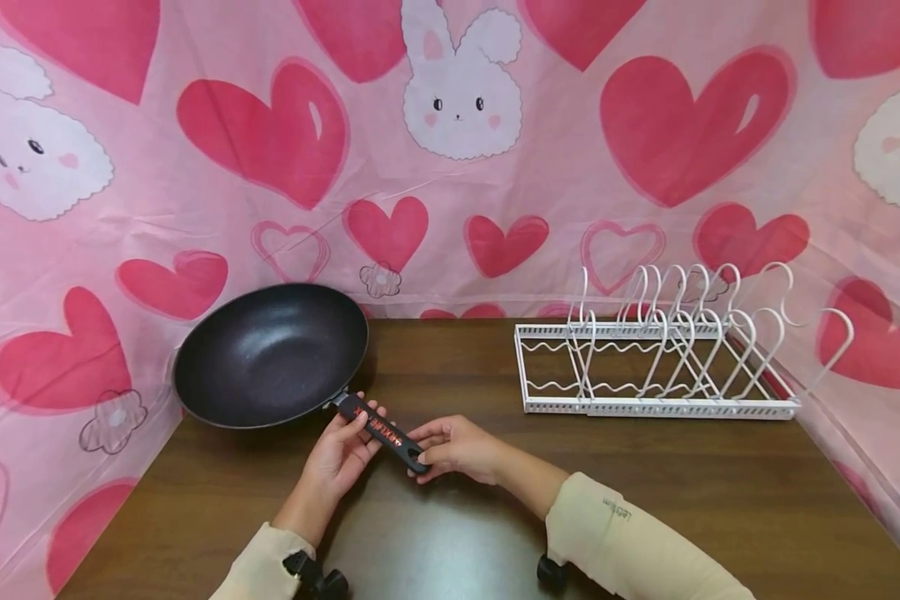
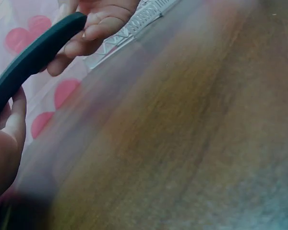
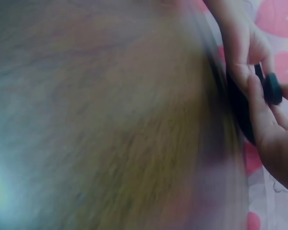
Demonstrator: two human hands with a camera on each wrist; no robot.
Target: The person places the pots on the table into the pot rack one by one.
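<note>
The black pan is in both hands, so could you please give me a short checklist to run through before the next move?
1. Left hand holding the handle near the pan: ok, thumb on top.
2. Right hand holding the handle's free end: ok, fingers and thumb around it.
3. Pan's inside free of contents: ok, only its dark surface shows.
4. Pan apart from the white rack: ok, a stretch of table lies between.
5. Pan's underside off the table: cannot tell, it is hidden.
</note>
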